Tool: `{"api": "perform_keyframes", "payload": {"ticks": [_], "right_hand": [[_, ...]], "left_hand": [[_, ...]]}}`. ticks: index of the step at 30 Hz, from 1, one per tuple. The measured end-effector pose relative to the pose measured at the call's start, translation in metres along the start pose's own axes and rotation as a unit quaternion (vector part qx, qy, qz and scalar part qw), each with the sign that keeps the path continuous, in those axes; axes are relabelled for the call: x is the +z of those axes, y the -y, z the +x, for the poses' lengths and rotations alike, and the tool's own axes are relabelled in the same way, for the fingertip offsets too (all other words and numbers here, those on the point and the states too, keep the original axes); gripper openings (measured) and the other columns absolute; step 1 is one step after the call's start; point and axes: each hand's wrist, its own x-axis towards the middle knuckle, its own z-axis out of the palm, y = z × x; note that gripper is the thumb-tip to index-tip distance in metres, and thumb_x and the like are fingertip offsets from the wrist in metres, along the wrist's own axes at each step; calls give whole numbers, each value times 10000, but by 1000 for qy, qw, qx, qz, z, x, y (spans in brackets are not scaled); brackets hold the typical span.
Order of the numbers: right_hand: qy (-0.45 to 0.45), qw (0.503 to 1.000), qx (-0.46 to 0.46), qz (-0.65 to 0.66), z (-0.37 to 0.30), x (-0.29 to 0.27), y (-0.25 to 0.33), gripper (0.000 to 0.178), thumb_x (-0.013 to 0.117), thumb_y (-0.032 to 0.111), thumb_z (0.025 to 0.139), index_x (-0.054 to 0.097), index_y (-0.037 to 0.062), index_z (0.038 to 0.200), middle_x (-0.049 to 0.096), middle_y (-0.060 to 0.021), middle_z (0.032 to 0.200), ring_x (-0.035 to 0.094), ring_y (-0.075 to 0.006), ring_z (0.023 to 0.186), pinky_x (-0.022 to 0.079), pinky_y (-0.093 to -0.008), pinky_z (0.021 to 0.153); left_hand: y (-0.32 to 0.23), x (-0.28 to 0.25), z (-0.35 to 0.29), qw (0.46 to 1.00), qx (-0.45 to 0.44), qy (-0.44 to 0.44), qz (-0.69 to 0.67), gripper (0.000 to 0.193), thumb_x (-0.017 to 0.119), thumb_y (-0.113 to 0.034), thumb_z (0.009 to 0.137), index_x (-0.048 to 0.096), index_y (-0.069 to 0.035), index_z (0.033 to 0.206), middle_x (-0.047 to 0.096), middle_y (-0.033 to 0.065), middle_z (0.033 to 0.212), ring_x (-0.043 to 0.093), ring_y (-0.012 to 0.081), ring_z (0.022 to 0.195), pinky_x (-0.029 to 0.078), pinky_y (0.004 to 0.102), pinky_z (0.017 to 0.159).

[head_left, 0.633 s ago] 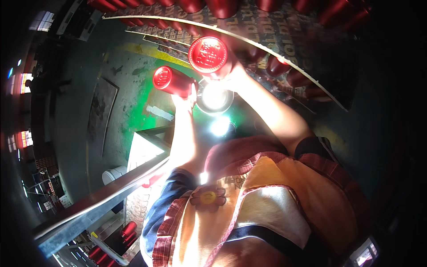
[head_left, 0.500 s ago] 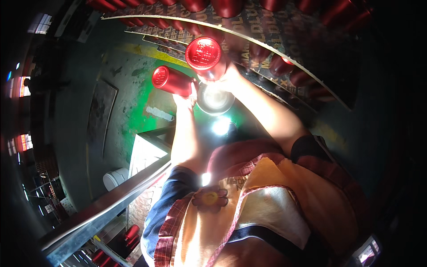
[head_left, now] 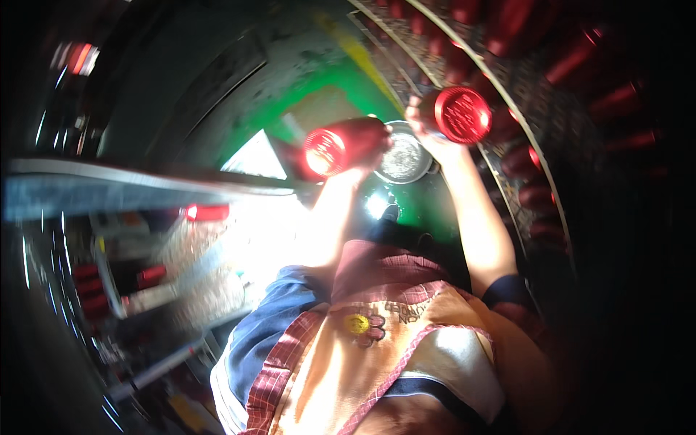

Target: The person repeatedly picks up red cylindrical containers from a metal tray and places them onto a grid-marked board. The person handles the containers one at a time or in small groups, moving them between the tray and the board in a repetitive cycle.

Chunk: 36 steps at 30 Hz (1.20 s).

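Blur smears most of the view, worst at nine o'clock, where a grey bar (head_left: 145, 192) runs across and the clutter under it cannot be made out. The left hand (head_left: 366, 148) is closed round a red cylinder (head_left: 335, 147), its grip clamped on the body so that the round end faces the camera; glare washes out that end and the wrist below it, so the fingers cannot be counted. The right hand (head_left: 424, 127) holds a second red cylinder (head_left: 462, 114) at about one o'clock from the first, grip likewise shut on it, though only the fingertips and the back of the hand show behind the round end. The two cylinders are near each other but apart. Between and just below the hands sits a round silvery metal piece (head_left: 403, 156); what it is cannot be told, and both hands cover part of its rim. From twelve to four o'clock a curved rack of more red cylinders (head_left: 565, 69) runs off into darkness, its far rows cut off by the rim. The floor (head_left: 319, 80) below is green. At six o'clock the person's apron (head_left: 377, 362) fills the lower edge.
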Motion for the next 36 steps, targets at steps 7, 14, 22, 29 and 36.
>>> {"api": "perform_keyframes", "payload": {"ticks": [7, 14, 22, 29, 36], "right_hand": [[-23, 990, 140, -4, -115, -47, -51, 493, 475, 445, 1009, 570, 67, 1311, 591, -222, 1290, 581, -419, 1129, 534, -541, 915], [-138, 895, -34, -423, -110, 14, -206, 365, 585, 306, 948, 601, 119, 1261, 636, -146, 1222, 622, -275, 1100, 503, -433, 986], [170, 401, -211, -875, 27, 10, -441, 308, 781, 196, 744, 762, 243, 1048, 541, -109, 1326, 477, -342, 1248, 420, -421, 1060], [105, 331, -55, -936, 80, -49, -503, 416, 755, 214, 783, 726, 322, 1184, 341, -240, 1537, 286, -440, 1408, 297, -477, 1166], [131, 411, -83, -899, 6, 12, -420, 428, 720, 143, 828, 708, 279, 1233, 384, -206, 1542, 385, -378, 1394, 347, -441, 1140]], "left_hand": [[-17, -26, -283, 964, -74, -244, -73, 439, 596, -339, 939, 595, -41, 1261, 641, 171, 1174, 643, 290, 975, 566, 406, 860], [-117, -43, -503, 823, 55, -535, 183, 331, 683, -179, 895, 698, -14, 1181, 682, 61, 1128, 616, 145, 1016, 469, 292, 947], [-175, -102, -599, 574, 160, -634, 492, 308, 746, -51, 825, 727, -36, 1132, 668, 104, 1198, 606, 217, 1123, 451, 347, 1013], [-140, -165, -561, 529, 241, -555, 595, 331, 828, -73, 709, 774, -125, 1031, 624, 130, 1261, 554, 300, 1167, 447, 411, 1011], [-104, -177, -515, 500, 218, -513, 664, 296, 765, -85, 776, 775, -179, 1056, 436, 179, 1506, 383, 396, 1359, 362, 504, 1095]]}}
